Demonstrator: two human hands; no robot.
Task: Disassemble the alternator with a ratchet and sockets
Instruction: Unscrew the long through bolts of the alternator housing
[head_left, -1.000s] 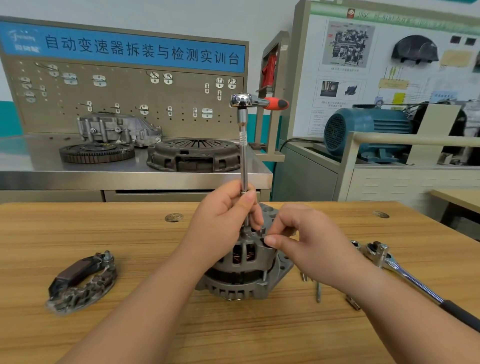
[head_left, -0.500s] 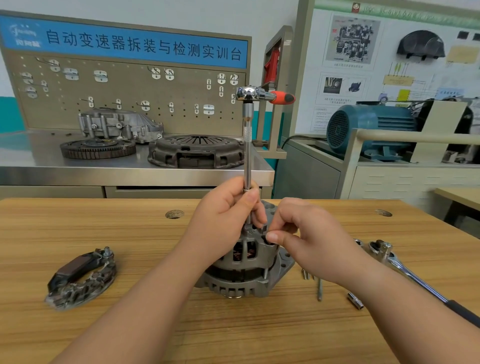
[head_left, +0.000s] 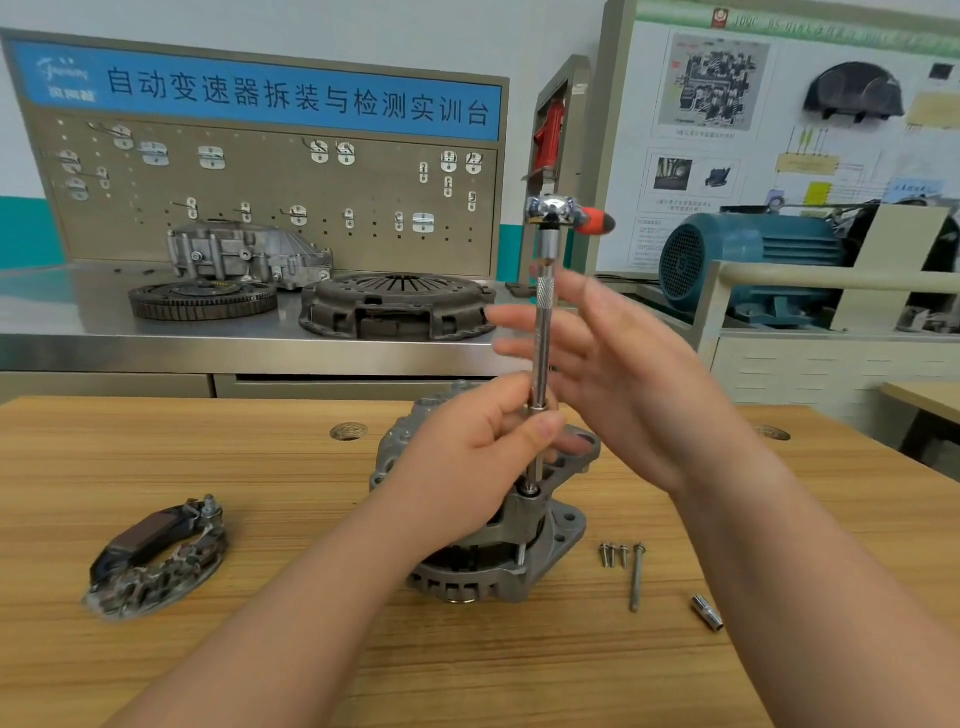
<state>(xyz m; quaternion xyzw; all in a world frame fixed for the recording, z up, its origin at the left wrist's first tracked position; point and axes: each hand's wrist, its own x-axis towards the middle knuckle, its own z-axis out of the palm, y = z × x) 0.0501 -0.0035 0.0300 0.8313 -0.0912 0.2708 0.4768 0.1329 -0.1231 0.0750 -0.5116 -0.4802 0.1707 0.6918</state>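
The grey alternator (head_left: 550, 535) stands on the wooden table (head_left: 260, 519) in the middle. A long extension bar (head_left: 541, 332) rises upright from a bolt on its housing, topped by a ratchet (head_left: 563, 213) with an orange handle. My left hand (head_left: 467, 462) grips the lower part of the bar just above the alternator. My right hand (head_left: 618, 374) is raised behind the bar's middle, fingers spread and blurred, holding nothing.
A removed rectifier plate (head_left: 156, 556) lies at the left. Several loose bolts (head_left: 621, 558) and a small socket (head_left: 707, 613) lie right of the alternator. A steel bench (head_left: 156, 332) behind carries a clutch plate (head_left: 397, 306), a flywheel and a housing.
My right hand has left the alternator's top and risen, opening beside the extension bar. The left hand keeps its grip on the bar. The camera has moved closer.
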